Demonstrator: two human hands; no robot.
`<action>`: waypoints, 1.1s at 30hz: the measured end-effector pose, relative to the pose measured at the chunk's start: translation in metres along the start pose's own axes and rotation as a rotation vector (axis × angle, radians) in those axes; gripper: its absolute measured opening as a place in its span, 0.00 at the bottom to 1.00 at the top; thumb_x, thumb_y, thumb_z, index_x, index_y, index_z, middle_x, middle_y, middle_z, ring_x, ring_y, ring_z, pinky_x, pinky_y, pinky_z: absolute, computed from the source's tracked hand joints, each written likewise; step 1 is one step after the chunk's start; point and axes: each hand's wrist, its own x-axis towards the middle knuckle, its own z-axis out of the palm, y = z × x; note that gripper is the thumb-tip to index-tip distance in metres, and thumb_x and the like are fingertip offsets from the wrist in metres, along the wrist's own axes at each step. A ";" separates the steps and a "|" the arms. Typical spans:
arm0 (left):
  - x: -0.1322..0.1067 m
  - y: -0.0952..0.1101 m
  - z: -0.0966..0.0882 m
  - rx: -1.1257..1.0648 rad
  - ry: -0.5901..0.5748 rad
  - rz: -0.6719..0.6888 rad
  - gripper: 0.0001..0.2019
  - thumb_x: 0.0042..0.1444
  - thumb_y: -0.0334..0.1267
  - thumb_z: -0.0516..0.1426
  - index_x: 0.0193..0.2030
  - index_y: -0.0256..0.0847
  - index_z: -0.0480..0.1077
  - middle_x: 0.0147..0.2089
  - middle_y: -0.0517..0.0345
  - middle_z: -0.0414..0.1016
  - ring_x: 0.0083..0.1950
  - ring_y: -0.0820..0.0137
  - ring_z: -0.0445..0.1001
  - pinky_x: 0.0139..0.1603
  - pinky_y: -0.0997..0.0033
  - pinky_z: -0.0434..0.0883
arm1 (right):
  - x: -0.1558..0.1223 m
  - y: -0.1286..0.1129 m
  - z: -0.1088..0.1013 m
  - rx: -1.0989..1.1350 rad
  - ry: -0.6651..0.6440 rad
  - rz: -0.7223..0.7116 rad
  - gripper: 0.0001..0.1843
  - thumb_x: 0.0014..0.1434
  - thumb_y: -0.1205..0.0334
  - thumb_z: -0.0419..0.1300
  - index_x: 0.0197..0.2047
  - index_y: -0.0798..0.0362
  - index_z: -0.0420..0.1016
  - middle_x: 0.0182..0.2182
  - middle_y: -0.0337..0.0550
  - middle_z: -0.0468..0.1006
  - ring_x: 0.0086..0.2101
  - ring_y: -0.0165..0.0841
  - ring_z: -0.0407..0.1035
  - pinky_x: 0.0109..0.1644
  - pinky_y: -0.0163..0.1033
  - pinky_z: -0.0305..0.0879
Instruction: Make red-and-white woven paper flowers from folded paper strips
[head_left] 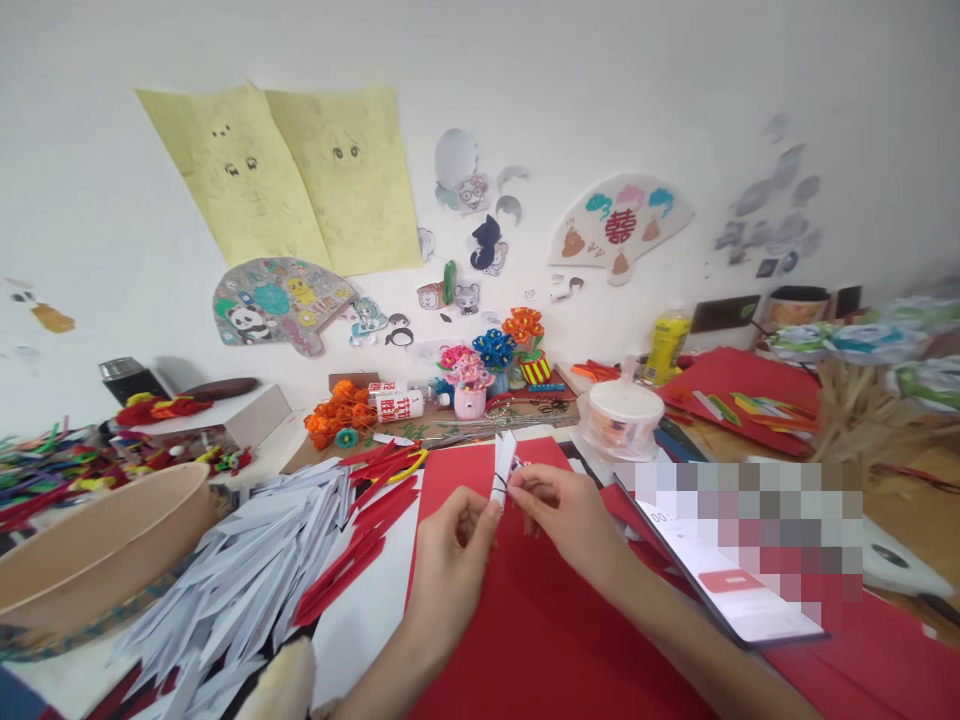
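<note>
Upright over the red sheet (pixel 480 590) is a folded white paper piece (pixel 505 456). My left hand (pixel 454 550) pinches its lower end between thumb and fingers. A thin black cord or strip (pixel 499 482) crosses the paper and runs toward the fingertips of my right hand (pixel 566 510), which are pressed together beside the paper and seem to grip its end. A small dark patterned bit shows just above those fingertips; what it is I cannot make out. Left of my hands lie red folded paper strips (pixel 352 560) and a large heap of white folded papers (pixel 247 560).
A lit phone (pixel 727 580), partly pixelated, lies to the right. Yellow-handled scissors (pixel 405 466), a beige basket (pixel 105 560), a white lidded tub (pixel 624 412) and small pots of craft flowers (pixel 470 400) stand around the red sheet. Behind is a wall with drawings.
</note>
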 end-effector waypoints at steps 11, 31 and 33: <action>0.020 -0.002 -0.037 -0.087 -0.007 0.011 0.17 0.51 0.48 0.60 0.21 0.39 0.64 0.17 0.64 0.65 0.19 0.76 0.61 0.22 0.77 0.58 | 0.021 -0.014 0.028 -0.180 -0.013 -0.117 0.08 0.56 0.62 0.54 0.27 0.52 0.68 0.16 0.33 0.68 0.19 0.31 0.67 0.26 0.33 0.60; 0.014 -0.016 -0.044 -0.503 -0.240 -0.315 0.16 0.52 0.50 0.59 0.28 0.37 0.66 0.23 0.62 0.64 0.21 0.79 0.58 0.23 0.78 0.56 | 0.035 0.007 0.035 0.572 -0.135 0.105 0.23 0.49 0.43 0.66 0.33 0.57 0.76 0.28 0.42 0.76 0.21 0.23 0.60 0.22 0.30 0.55; 0.014 -0.017 -0.047 -0.168 -0.087 -0.092 0.13 0.55 0.46 0.56 0.31 0.38 0.69 0.28 0.57 0.71 0.25 0.74 0.64 0.28 0.74 0.62 | 0.037 0.011 0.035 0.484 -0.073 0.138 0.25 0.46 0.41 0.67 0.27 0.58 0.75 0.20 0.39 0.72 0.18 0.24 0.59 0.20 0.31 0.54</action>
